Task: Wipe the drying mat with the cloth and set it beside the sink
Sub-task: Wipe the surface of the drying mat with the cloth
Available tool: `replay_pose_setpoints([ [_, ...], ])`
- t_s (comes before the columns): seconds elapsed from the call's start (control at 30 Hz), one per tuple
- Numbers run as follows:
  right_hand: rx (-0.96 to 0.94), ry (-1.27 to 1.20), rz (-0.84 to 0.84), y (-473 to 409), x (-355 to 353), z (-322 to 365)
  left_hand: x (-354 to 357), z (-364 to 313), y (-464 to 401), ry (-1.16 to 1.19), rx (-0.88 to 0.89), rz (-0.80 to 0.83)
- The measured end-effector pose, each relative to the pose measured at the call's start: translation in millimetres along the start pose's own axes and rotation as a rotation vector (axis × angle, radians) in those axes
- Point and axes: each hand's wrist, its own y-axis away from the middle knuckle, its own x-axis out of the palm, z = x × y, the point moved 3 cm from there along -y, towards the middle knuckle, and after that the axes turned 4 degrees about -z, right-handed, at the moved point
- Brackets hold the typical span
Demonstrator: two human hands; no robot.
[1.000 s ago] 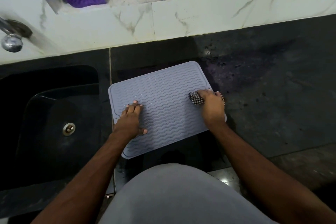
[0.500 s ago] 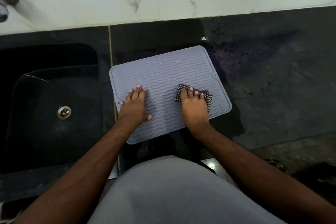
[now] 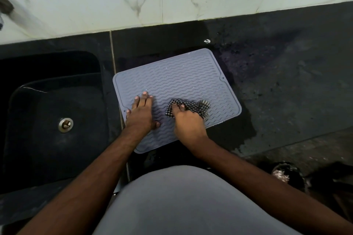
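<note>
- The drying mat lies flat on the dark surface, just beside the sink.
- The wiping looks like it is partway done. Small shiny wet spots show on the far part of the mat, so I think more wiping is left.
- The mat already sits next to the sink, so setting it down may need only a small move at the end.
- The right hand is closed around the checked cloth and presses it on the near right part of the mat.
- The left hand is flat, fingers spread out. It grips nothing and pushes down on the left side of the mat to keep it in place.
</note>
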Motion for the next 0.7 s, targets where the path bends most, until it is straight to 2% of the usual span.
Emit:
replay_pose_setpoints([
  [0.23, 0.253, -0.728, -0.162, -4.2, -52.6, -41.1, -1.8, -0.8, -1.8, -0.016, 0.009, 0.025],
  [0.5, 0.494, -1.008, -0.407, -14.6, -100.2, -122.7, 0.6, -0.2, -2.4, -0.057, 0.024, 0.019],
  [0.57, 0.477, -0.960, -0.509, -15.9, -105.5, -135.5, 1.2, 0.8, -1.9, -0.056, 0.028, 0.016],
  [0.63, 0.437, -0.707, -0.620, -17.5, -105.2, -142.2, 1.8, 1.8, -1.0, -0.053, 0.031, 0.012],
  [0.7, 0.407, -0.434, -0.615, -21.0, -91.9, -138.5, 1.9, 1.2, -0.4, -0.055, 0.038, 0.008],
])
